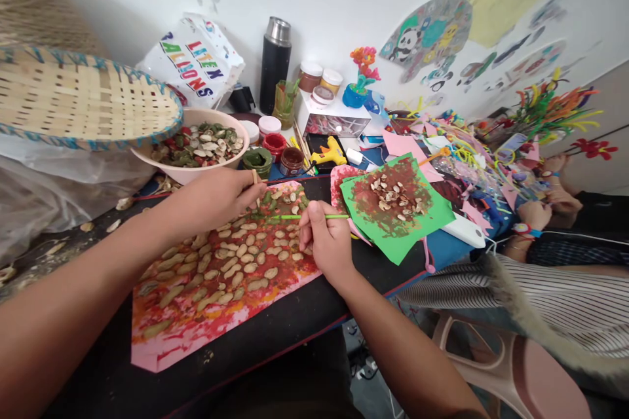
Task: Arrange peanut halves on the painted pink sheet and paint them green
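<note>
My right hand [328, 236] is closed around a thin green-handled paintbrush [289, 217], which lies nearly level over the far part of a painted pink sheet [170, 355]. Many peanuts in their shells [238, 258] are spread over the red, orange and green paint. My left hand [230, 193] reaches over the sheet's upper left, fingers pinched on a slim pale wooden stick [255, 177]; its lower end is hard to make out. Just beyond that hand stand open jars of green paint [257, 162], brown paint [291, 161] and red paint [274, 143].
A pink bowl of shells [170, 173] and a woven basket [88, 101] sit at left. Green paper with shells [398, 249] lies to the right, near a yellow glue gun [330, 153]. A black flask [275, 69] stands behind. Another person's hands [535, 216] rest at far right.
</note>
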`<control>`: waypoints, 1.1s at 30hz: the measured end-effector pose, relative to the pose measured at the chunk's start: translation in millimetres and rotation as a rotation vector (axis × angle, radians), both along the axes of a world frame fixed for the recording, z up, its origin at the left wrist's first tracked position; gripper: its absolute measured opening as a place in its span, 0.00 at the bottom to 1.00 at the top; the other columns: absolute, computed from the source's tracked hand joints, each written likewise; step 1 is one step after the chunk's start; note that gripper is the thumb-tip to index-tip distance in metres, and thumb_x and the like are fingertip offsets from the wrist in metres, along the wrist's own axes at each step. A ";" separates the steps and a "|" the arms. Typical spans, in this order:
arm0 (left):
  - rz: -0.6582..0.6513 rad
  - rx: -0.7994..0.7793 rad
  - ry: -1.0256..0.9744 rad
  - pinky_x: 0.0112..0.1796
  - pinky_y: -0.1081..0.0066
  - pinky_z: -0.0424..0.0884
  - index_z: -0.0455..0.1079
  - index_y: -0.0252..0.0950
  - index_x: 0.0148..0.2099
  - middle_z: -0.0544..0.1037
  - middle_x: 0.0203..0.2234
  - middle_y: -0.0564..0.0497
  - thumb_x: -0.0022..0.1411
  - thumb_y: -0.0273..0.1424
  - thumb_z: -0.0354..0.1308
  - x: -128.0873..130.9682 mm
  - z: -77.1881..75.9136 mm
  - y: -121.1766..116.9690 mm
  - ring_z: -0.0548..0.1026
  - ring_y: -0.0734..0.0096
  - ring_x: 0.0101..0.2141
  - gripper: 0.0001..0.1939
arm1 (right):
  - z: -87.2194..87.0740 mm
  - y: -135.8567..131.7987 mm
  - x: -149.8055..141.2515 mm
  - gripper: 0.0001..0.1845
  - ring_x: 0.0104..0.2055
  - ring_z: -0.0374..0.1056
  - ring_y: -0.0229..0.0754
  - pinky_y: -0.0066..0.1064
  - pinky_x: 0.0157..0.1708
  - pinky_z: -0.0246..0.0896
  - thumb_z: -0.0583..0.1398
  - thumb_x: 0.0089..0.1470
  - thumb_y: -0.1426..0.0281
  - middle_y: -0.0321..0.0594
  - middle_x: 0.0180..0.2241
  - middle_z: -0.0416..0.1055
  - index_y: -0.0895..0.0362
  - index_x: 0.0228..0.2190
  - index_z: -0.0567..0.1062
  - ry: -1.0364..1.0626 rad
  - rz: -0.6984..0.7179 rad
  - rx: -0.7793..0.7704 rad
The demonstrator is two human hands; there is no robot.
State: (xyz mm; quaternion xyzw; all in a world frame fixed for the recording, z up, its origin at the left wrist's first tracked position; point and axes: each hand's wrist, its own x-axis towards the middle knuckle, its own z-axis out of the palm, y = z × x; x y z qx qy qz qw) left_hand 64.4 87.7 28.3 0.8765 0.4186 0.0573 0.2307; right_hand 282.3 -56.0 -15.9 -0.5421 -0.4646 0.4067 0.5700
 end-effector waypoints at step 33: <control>0.089 0.137 0.131 0.42 0.56 0.74 0.83 0.43 0.41 0.91 0.36 0.38 0.80 0.51 0.44 0.7 22.7 -8.1 0.86 0.44 0.35 0.29 | 7.0 1.8 15.0 0.42 0.16 0.65 0.38 0.29 0.20 0.60 0.64 0.69 0.24 0.28 0.15 0.67 0.49 0.29 0.75 -0.048 -0.119 -0.006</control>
